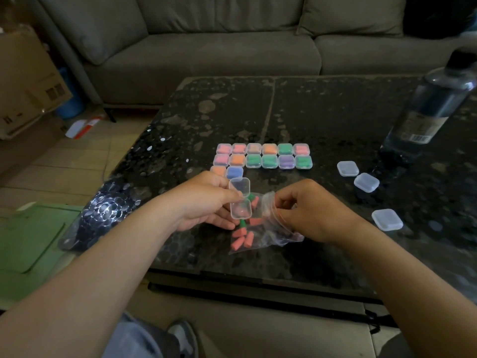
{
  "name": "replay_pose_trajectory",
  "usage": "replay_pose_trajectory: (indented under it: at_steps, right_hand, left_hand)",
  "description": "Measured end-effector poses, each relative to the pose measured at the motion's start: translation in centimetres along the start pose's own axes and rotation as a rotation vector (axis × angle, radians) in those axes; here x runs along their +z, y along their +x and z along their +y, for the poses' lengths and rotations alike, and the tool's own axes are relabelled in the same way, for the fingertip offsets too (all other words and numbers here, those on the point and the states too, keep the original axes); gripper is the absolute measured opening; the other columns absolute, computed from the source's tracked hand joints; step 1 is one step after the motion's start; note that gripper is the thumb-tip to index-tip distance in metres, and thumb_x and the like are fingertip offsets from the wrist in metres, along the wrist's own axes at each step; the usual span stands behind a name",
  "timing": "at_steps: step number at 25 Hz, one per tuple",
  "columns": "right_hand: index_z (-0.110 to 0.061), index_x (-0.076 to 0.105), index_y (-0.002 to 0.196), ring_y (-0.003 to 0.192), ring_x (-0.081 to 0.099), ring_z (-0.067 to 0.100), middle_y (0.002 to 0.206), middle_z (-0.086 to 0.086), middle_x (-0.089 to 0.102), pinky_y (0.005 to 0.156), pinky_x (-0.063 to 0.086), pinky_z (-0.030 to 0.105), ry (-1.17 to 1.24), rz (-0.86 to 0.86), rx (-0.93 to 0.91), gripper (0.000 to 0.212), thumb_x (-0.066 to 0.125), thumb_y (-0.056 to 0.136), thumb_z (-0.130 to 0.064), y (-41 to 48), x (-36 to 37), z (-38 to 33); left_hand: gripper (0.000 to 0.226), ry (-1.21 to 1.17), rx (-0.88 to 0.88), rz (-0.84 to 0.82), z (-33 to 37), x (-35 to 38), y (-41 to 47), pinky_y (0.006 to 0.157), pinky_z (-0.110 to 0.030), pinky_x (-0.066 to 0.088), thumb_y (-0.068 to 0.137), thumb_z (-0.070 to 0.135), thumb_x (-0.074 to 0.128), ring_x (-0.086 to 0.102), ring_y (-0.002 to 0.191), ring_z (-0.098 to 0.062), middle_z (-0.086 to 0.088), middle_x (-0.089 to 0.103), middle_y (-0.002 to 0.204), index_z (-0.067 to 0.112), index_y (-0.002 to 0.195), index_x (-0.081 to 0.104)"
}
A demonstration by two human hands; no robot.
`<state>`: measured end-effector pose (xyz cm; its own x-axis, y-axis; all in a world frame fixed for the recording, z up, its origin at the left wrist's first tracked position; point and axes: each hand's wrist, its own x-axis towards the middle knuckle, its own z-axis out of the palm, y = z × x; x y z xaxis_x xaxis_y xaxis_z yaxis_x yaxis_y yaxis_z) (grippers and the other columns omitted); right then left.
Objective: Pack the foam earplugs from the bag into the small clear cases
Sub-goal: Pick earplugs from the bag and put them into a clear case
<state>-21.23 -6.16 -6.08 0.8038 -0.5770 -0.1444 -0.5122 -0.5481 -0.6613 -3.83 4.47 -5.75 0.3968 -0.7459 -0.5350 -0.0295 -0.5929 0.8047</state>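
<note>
Open case: the left hand point(206, 205) grips an open small clear plastic case point(241, 208) between thumb and curled fingers, just above the table. Its hinged lid point(240, 186) stands up on the far side. A pink tint shows in the base; whether that is an earplug inside or the bag behind, I cannot tell.
Bag: a clear plastic zip bag point(268, 236) lies on the black speckled stone table point(335, 120) between the two hands, under and behind the held case. The right hand point(312, 210) pinches the bag's mouth edge with bent fingers.
Bag contents: short tapered foam earplugs point(244, 239) in a loose heap, mostly salmon-pink, with a few green ones nearest the held case.
Filled cases: fourteen shut clear cases point(263, 156) sit in three touching rows just beyond the hands, six, six and two. They hold pink, orange, green, purple and blue earplugs.
Empty cases: three shut frosted square cases point(366, 182) lie apart from one another on the table's right side, with no colour inside.
Bottle: a dark translucent plastic bottle point(433, 104) with a black cap and a barcode label stands at the far right.
Surroundings: a grey fabric sofa point(206, 47) is beyond the table, and a brown cardboard box point(25, 81) is on the floor at left.
</note>
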Motion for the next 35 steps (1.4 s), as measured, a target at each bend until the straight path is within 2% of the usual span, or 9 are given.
replay_pose_trajectory:
  at_steps: [2,7,10,13,18,21,25,31,35]
  right_hand:
    - [-0.021,0.072,0.068,0.061,0.061,-0.003,0.066,-0.007,0.068,0.051,0.044,0.009,0.023,-0.021,0.008,0.027,0.062,0.091,-0.011,-0.1,-0.1,-0.2]
    - [-0.016,0.064,0.058,0.046,0.050,-0.002,0.055,-0.005,0.061,0.045,0.038,0.009,0.065,0.004,0.027,0.033,0.061,0.090,-0.007,0.0,0.3,0.0]
    - [-0.008,0.070,0.067,0.050,0.059,0.006,0.064,0.007,0.070,0.047,0.046,0.016,0.113,-0.032,0.050,0.029,0.057,0.093,-0.009,0.1,0.4,0.1]
    - [-0.002,0.068,0.068,0.052,0.061,0.013,0.066,0.014,0.070,0.050,0.048,0.020,0.130,-0.064,0.015,0.029,0.055,0.092,-0.008,0.1,0.4,0.1]
    - [-0.005,0.068,0.068,0.059,0.056,0.011,0.071,0.012,0.068,0.060,0.052,0.031,0.046,-0.106,-0.023,0.023,0.053,0.086,-0.003,0.4,0.7,0.5]
    - [-0.007,0.063,0.063,0.055,0.051,0.010,0.063,0.010,0.064,0.055,0.047,0.029,0.002,-0.090,-0.016,0.021,0.056,0.082,-0.003,0.6,1.0,0.7]
    - [-0.017,0.051,0.051,0.046,0.046,0.007,0.048,-0.006,0.050,0.048,0.040,0.023,-0.027,-0.055,0.018,0.035,0.059,0.082,-0.003,0.4,1.2,0.2]
    - [-0.015,0.065,0.067,0.059,0.057,0.011,0.064,-0.003,0.062,0.057,0.046,0.027,-0.100,-0.019,-0.018,0.021,0.063,0.087,-0.014,0.6,1.7,0.1]
    - [-0.017,0.058,0.061,0.055,0.052,0.007,0.060,-0.004,0.059,0.048,0.034,0.013,-0.105,-0.009,0.002,0.027,0.061,0.088,-0.014,0.4,1.3,0.1]
  left_hand:
    - [0.016,0.001,0.001,-0.002,-0.1,0.0,0.1,0.064,-0.032,0.063,0.102,0.012,0.058,0.072,0.079,-0.029,-0.025,0.075,0.102,0.001,0.113,0.065]
    - [0.017,0.017,0.004,-0.002,-0.2,0.0,0.3,0.066,-0.034,0.060,0.102,0.013,0.058,0.074,0.079,-0.027,-0.020,0.076,0.098,0.003,0.114,0.065]
    - [0.015,0.010,0.010,-0.003,-0.2,0.0,0.3,0.067,-0.035,0.061,0.102,0.013,0.058,0.074,0.079,-0.027,-0.018,0.077,0.096,0.003,0.111,0.065]
    - [0.017,0.012,0.010,-0.008,-0.1,0.0,0.2,0.066,-0.034,0.062,0.102,0.012,0.058,0.074,0.085,-0.030,-0.020,0.077,0.100,0.002,0.113,0.065]
    - [0.018,0.016,0.006,-0.011,-0.2,0.0,0.2,0.067,-0.033,0.062,0.102,0.013,0.058,0.075,0.097,-0.037,-0.021,0.077,0.100,0.002,0.115,0.064]
    - [0.017,0.021,0.012,-0.009,-0.2,0.1,0.2,0.068,-0.034,0.062,0.103,0.012,0.057,0.076,0.087,-0.032,-0.020,0.077,0.098,0.003,0.114,0.064]
    - [0.014,0.028,0.015,0.004,-0.1,0.3,0.2,0.068,-0.034,0.063,0.103,0.012,0.057,0.073,0.078,-0.028,-0.020,0.076,0.095,0.002,0.110,0.064]
    - [0.014,0.037,0.021,0.008,-0.1,0.5,0.1,0.067,-0.033,0.063,0.103,0.012,0.057,0.073,0.078,-0.027,-0.022,0.076,0.098,0.002,0.109,0.064]
    - [0.011,0.051,0.030,0.016,-0.1,0.5,0.3,0.068,-0.033,0.063,0.102,0.011,0.057,0.072,0.073,-0.024,-0.018,0.076,0.091,0.003,0.105,0.064]
